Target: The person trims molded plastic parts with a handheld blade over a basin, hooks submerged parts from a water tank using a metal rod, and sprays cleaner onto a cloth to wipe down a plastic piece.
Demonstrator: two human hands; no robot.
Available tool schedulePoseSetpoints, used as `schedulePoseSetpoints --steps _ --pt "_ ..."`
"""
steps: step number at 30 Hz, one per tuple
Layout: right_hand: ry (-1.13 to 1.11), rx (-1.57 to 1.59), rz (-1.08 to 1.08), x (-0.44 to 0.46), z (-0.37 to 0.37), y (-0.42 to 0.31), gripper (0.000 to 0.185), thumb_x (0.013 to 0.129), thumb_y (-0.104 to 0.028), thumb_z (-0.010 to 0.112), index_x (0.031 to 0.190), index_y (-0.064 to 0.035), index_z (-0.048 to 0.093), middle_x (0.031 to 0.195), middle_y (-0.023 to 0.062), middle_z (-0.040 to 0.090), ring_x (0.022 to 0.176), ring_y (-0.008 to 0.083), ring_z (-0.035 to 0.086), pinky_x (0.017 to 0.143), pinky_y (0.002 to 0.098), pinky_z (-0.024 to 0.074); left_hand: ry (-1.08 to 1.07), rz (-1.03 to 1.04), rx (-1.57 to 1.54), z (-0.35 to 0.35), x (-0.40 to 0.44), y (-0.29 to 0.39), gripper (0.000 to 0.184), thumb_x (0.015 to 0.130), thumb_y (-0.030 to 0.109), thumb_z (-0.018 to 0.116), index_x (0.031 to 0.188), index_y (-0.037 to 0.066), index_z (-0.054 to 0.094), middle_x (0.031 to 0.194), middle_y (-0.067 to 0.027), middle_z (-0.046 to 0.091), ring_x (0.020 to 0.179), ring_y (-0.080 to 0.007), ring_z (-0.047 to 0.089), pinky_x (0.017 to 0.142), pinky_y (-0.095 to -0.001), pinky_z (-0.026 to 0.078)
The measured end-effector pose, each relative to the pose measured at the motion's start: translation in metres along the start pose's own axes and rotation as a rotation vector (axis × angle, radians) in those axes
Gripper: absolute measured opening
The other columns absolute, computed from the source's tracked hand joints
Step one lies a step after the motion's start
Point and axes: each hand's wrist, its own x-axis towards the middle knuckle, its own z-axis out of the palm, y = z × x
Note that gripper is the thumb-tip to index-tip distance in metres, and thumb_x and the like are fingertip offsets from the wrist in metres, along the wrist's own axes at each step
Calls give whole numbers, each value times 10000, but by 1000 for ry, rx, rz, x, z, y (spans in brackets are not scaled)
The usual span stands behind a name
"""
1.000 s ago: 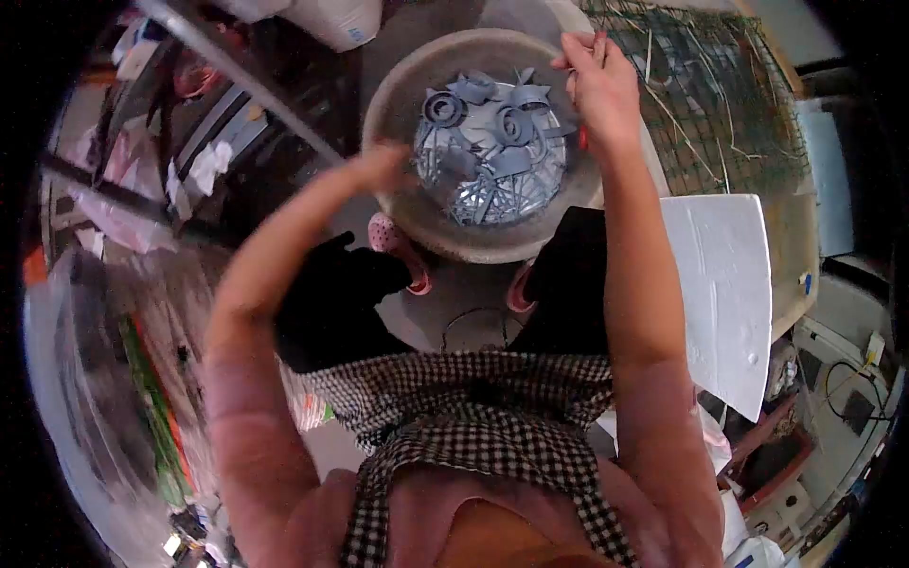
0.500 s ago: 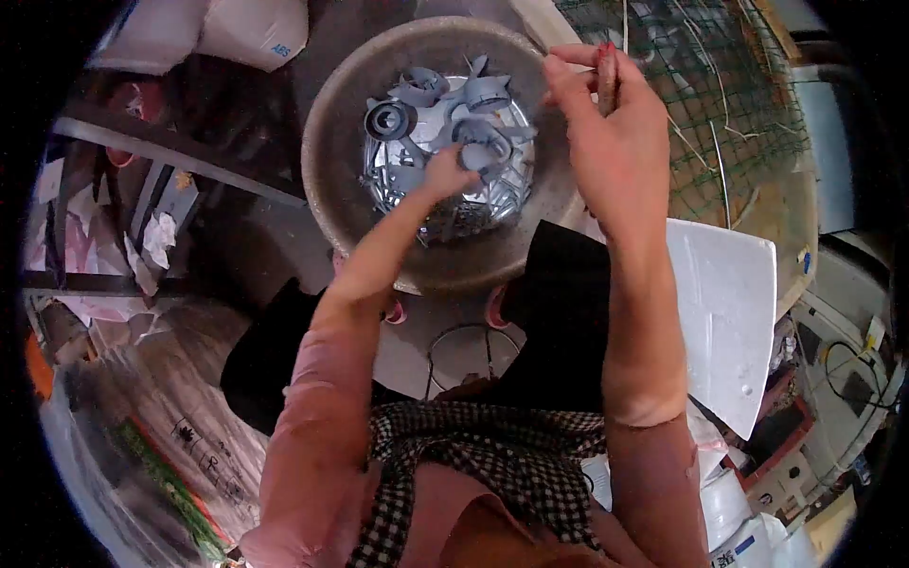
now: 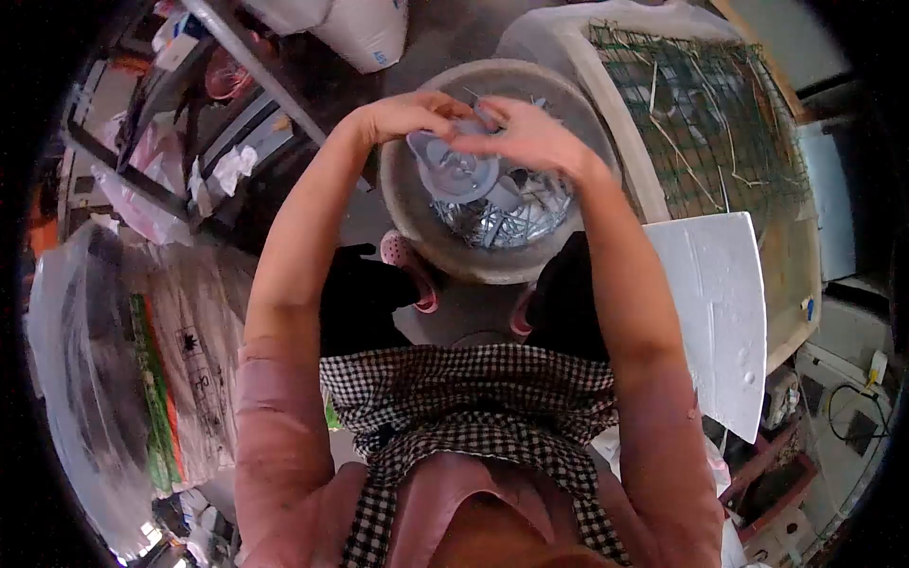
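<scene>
My left hand (image 3: 409,115) is closed on the upper edge of a grey plastic part (image 3: 464,180) with a round, ring-like lower end, held above the tub. Close against it, my right hand (image 3: 530,135) is bent over the top of the same part, its fingers curled. A thin pointed tip (image 3: 471,92) shows between the hands; the handle of the slim tool is hidden by my right fingers. Below, the round tub (image 3: 402,213) holds more grey parts (image 3: 507,194) and a heap of shiny metal strips or rods (image 3: 502,227).
Right of the tub lies a green wire mesh (image 3: 701,123) in a pale frame, with a white board (image 3: 715,312) in front. A metal rack (image 3: 251,71) stands at the left, a white sack (image 3: 365,38) behind. Plastic-wrapped material (image 3: 204,369) fills the left front. Pink clogs (image 3: 412,270) are below.
My left hand has lifted a grey part out of the tub. My right hand has come left and down from beside the mesh to meet it. The view has shifted.
</scene>
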Motion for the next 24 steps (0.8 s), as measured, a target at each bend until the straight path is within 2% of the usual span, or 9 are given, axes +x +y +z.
schedulePoseSetpoints --steps 3,5,7,8,9,11,12,15,24 --pt "6 74 -65 13 18 -1 668 717 -447 649 1129 61 515 1104 194 561 988 268 553 862 321 402 18 47 -24 -4 -15 3 540 706 280 629 1143 -19 525 1064 -94 582 977 -169 528 887 -277 380" --pt "-43 59 -22 18 17 -4 609 731 -420 641 1085 67 543 1078 195 578 986 269 556 867 326 395 346 126 -458 -1 -23 -4 482 805 329 572 1156 3 514 1051 -78 584 960 -160 534 877 -279 378" --pt "240 224 78 19 19 -4 550 762 -383 620 1052 79 554 983 166 615 872 249 594 788 322 433 401 201 -588 -1 -38 -9 461 886 398 454 1149 25 518 1055 -59 575 969 -153 529 876 -302 377" --pt "264 459 114 23 24 6 515 767 -446 604 936 39 585 787 147 624 713 259 600 625 334 453 555 192 -578 8 -43 -14 479 895 422 417 1151 29 516 1061 -58 570 989 -160 521 882 -312 375" --pt "275 457 106 23 19 5 515 767 -446 604 936 39 585 787 147 624 713 259 600 625 334 453 705 181 -568 18 -48 -18 500 904 446 380 1152 34 515 1067 -57 565 1009 -167 514 889 -321 373" --pt "153 1014 358 21 14 1 364 826 -351 569 788 10 563 642 73 542 502 143 475 421 272 349 702 101 -230 52 -59 -20 584 906 509 308 1158 22 509 1100 -83 552 1059 -188 482 936 -335 333" --pt "202 1129 384 19 14 -8 314 850 -324 544 759 -25 522 600 28 472 434 77 343 357 224 207 672 217 -177 68 -57 -29 553 909 489 336 1131 19 522 1100 -68 552 1062 -193 479 934 -320 336" --pt "224 1276 411 23 15 -7 322 847 -345 546 835 -24 523 629 31 487 438 90 364 357 214 221 705 299 347 96 -63 -11 371 780 281 641 1006 -2 564 1002 -171 581 930 -264 558 769 -323 430" --pt "106 1300 275 14 21 -32 295 858 -370 496 911 -81 514 714 16 531 407 75 325 332 194 171 1173 418 336 101 -54 -15 190 739 207 646 719 26 593 661 -153 573 644 -360 563 549 -393 434"
